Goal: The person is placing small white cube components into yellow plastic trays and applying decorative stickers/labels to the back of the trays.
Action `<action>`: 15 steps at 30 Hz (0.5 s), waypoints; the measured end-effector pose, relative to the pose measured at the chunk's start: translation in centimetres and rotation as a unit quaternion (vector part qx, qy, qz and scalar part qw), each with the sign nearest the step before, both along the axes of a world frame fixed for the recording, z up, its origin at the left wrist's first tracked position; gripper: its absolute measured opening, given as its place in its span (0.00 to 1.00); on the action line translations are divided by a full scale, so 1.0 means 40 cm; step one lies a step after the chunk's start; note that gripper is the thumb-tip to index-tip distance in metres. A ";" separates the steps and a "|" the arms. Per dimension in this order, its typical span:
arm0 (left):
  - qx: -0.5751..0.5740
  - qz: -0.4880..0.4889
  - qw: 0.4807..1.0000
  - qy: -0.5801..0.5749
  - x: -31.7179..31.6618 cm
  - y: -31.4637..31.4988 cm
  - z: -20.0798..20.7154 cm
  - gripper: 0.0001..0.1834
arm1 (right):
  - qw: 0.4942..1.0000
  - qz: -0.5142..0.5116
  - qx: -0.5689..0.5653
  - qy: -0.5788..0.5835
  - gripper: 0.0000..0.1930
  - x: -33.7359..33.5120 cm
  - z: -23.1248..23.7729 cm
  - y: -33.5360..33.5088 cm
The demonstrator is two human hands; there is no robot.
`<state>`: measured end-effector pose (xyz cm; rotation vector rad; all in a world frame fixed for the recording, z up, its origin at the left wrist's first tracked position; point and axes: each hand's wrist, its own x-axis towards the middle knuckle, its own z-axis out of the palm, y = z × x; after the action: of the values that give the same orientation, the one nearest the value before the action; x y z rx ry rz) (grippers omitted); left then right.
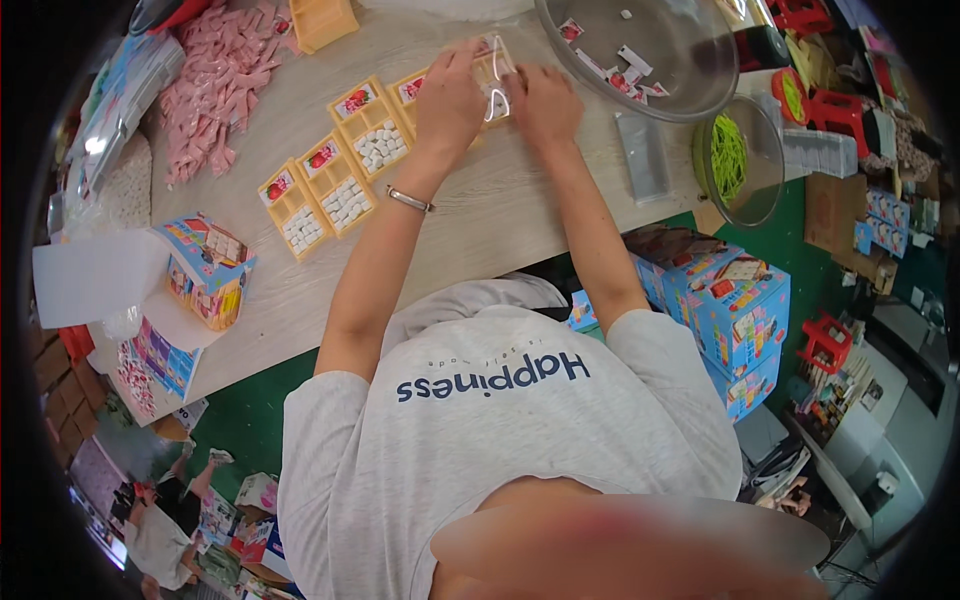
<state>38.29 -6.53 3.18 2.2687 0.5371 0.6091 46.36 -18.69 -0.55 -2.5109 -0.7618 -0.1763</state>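
My left hand and my right hand are at the far middle of the table, fingers curled around opposite sides of a clear plastic cover. The cover catches the light and lies over a yellow tray of small white pieces, partly hidden by my fingers. To the left, a yellow divided tray holds white pieces below a strawberry-printed card. Two similar trays, a middle one and an outer one, stand side by side. Another tray is partly behind my left hand.
Pink packets are heaped at the far left. A large clear bowl holds small red-and-white packets. Beside it are a clear plastic cover and a bowl of green strips. Blue printed boxes stand right of me; an opened box is left.
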 end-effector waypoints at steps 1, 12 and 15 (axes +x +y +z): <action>0.034 -0.015 0.999 -0.012 0.011 0.007 -0.018 0.19 | 1.000 -0.001 -0.001 0.001 0.15 -0.005 -0.001 -0.003; 0.275 -0.097 0.936 0.198 0.081 -0.087 -0.116 0.44 | 0.987 -0.064 0.100 0.108 0.09 -0.011 0.134 -0.447; 0.286 -0.136 0.932 0.175 0.075 -0.120 -0.125 0.46 | 0.945 -0.079 0.073 0.309 0.10 0.026 0.099 -0.517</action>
<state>41.30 -11.35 -1.84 2.9692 0.2078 0.2310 47.39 -39.38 3.41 -2.2805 -0.2769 0.4666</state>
